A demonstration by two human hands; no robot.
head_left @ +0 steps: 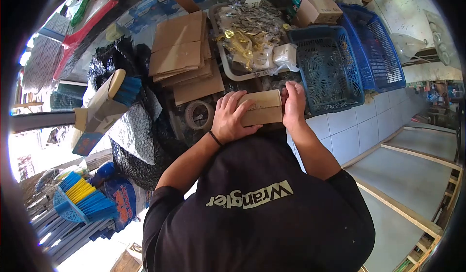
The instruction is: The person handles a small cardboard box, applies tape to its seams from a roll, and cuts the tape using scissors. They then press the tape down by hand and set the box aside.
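Note:
A small brown cardboard box (264,117) lies close in front of my chest, a lengthwise seam showing on its upper side. My left hand (230,113) grips the left end, fingers across the top and thumb along the near edge. At the right end, my right hand (294,105) presses against the side with its fingers pointing away from me; part of the grip is hidden. Beside my left hand rests a roll of tape (196,115). Flat cardboard pieces (180,46) are stacked beyond it.
A tray (232,74) of small metallic and yellow bagged items stands behind the box. Right of it are a dark teal basket (330,70) and a blue basket (383,53). Black bubble wrap (128,126) and a broom (99,114) are at left. A closed carton (318,11) sits behind.

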